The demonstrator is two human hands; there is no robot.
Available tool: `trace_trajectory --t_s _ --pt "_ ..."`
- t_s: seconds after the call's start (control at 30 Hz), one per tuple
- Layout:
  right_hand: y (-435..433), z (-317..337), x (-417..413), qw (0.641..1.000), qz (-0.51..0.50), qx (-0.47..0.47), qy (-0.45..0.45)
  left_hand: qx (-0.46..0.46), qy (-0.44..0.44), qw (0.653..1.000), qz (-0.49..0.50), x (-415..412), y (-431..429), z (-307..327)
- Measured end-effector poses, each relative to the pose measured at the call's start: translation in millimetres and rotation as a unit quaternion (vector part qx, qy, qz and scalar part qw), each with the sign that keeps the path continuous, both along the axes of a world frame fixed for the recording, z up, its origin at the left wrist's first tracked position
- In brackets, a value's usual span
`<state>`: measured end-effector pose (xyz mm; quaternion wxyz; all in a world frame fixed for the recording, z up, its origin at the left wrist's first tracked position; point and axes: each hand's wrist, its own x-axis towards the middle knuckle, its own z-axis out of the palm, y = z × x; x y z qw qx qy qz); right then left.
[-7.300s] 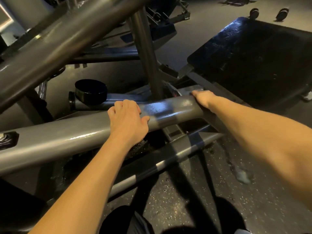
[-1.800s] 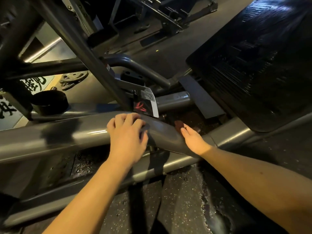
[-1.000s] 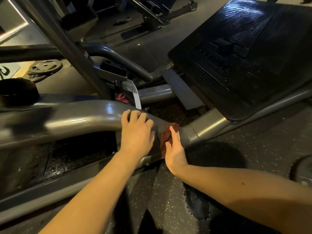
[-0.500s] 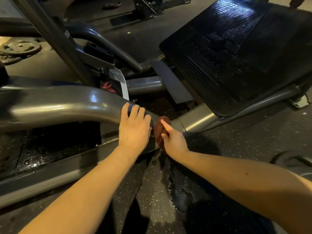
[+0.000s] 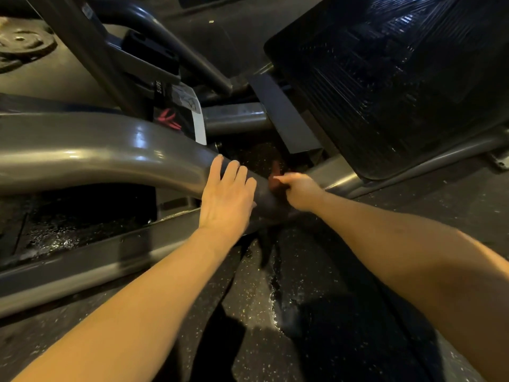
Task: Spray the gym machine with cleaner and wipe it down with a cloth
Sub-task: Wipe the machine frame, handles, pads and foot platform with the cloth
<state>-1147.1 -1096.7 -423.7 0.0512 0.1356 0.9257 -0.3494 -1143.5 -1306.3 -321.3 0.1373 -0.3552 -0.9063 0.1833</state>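
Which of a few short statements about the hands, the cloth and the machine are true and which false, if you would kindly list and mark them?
1. The left hand lies with straight fingers on the grey bar. True.
2. The right hand holds a spray bottle. False: it grips a dark red cloth.
3. A weight plate lies on the floor at the far left. True.
4. Both hands grip the cloth. False: only the right hand does; the left hand touches the bar alone.
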Motion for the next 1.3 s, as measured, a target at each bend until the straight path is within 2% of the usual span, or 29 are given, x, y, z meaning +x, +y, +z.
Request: trace_trajectory --t_s 0.07,0.23,0.3,0.4,0.47,0.53,0.6,0.67,0.73,0.77,0.87,0.93,1.07,1.17,1.3 --pt "-5 -6 5 0.999 0.012 0.034 -0.021 -0.004 0.006 1.000 -0.001 -1 1 -2" --pt "-7 -15 67 0.996 0.027 0.089 0.007 -0.010 0.001 1.000 -0.009 -1 2 -2" --pt "-6 -12 87 1.000 0.005 0.017 -0.002 -0.006 -0.001 1.000 -0.013 -1 5 -2" --pt "0 1 92 0.985 -0.070 -0.159 -0.012 -0.002 -0.007 1.000 -0.019 -2 7 -4" --pt "10 13 84 0.974 -0.120 -0.189 0.025 0.004 -0.005 1.000 -0.027 -3 7 -6" --pt "25 27 72 0.978 -0.150 -0.116 0.087 0.005 -0.002 0.999 -0.032 -3 6 -7" --pt "47 34 57 0.978 -0.159 0.043 0.124 0.001 -0.003 0.999 -0.034 -4 5 -8" --pt "65 28 47 0.968 -0.089 0.229 0.047 -0.002 -0.002 0.999 -0.039 -4 4 -8" --pt "58 11 42 0.937 0.000 0.346 -0.047 0.000 -0.003 0.999 -0.043 -4 4 -8" --pt "43 2 41 0.935 0.019 0.349 -0.059 -0.003 -0.005 0.999 -0.043 -4 4 -8" --pt "1 -21 47 0.946 0.104 0.307 -0.020 -0.007 -0.009 0.999 -0.038 -2 2 -7" --pt "8 -23 49 0.938 0.145 0.315 -0.010 -0.010 -0.002 0.999 -0.036 -3 3 -7" --pt "52 -13 29 0.938 0.076 0.340 0.000 -0.015 -0.001 0.999 -0.040 -4 2 -8" --pt "40 -13 18 0.945 0.025 0.326 -0.013 -0.009 0.000 0.999 -0.040 -4 2 -8" --pt "1 -32 54 0.950 0.066 0.305 0.013 -0.007 0.003 0.999 -0.041 -4 2 -9"
